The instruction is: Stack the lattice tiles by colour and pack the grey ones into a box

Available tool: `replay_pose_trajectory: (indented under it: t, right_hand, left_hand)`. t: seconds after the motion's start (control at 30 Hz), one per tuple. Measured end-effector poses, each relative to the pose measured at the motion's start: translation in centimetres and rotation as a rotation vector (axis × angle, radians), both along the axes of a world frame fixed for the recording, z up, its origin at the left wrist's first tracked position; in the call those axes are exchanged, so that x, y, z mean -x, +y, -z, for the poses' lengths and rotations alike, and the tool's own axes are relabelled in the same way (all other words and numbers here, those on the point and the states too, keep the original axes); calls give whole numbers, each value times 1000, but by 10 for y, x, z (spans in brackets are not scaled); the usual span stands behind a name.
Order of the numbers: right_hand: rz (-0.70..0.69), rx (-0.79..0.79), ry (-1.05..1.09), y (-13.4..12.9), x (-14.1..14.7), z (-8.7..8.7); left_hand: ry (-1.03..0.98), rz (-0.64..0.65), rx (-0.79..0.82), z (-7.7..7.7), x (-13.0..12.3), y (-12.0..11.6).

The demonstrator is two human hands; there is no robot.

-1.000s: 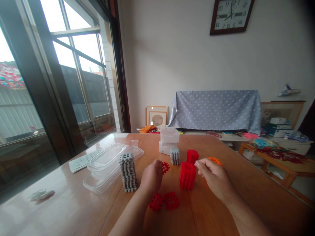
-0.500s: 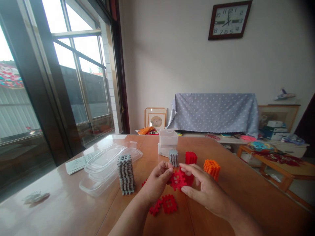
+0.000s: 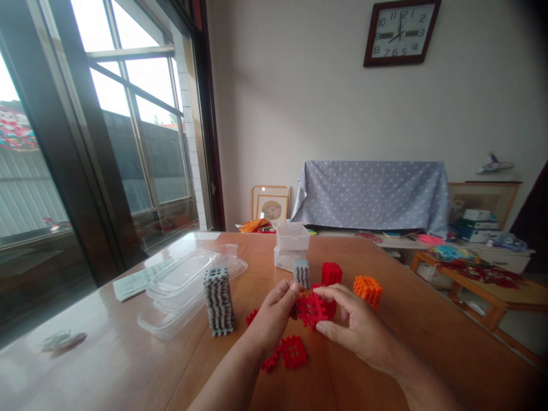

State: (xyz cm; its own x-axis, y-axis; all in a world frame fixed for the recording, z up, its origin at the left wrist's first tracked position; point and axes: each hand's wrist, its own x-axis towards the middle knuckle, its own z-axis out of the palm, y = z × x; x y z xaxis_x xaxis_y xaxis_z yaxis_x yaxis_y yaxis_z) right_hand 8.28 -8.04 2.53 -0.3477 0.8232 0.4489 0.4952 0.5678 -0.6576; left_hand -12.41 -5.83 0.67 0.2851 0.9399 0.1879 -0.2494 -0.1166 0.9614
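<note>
Handling step, lower centre: our left hand (image 3: 273, 317) and right hand (image 3: 363, 330) pinch red lattice tile (image 3: 307, 313); moving it calls for even grip.

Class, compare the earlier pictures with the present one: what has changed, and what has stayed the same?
The right hand has moved left and inward to meet the left hand; both now hold the red pieces between them. The tall grey stack and clear boxes stayed put.
</note>
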Motion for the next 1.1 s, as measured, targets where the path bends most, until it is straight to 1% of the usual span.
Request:
replay_pose_trajectory:
  t: [0.07,0.2,0.3,0.4,0.57,0.7,0.97,1.1]
  right_hand:
    - [28,-1,12,3,-4,0]
    - [115,-3,49,10,-15,0]
    - [179,-2,78,17,-24,2]
    - [211,27,124,23,-30,5]
    - [235,105,169,31,-34,13]
    - [229,154,187,34,-32,17]
    - [196,172,191,38,-32,23]
    - [180,207,200,38,-31,25]
  left_hand:
    - [16,-27,-4,1,0,1]
    - [29,-24,-4,2,-1,2]
    - [67,-59,-15,1,-2,3]
    - [112,-83,-34,1,-3,3]
    - [169,-103,-56,2,-5,2]
    - [177,-91,-52,2,-7,0]
    - [174,-43,-47,-2,-6,-3]
    - [178,-41,-41,-3,-6,-4]
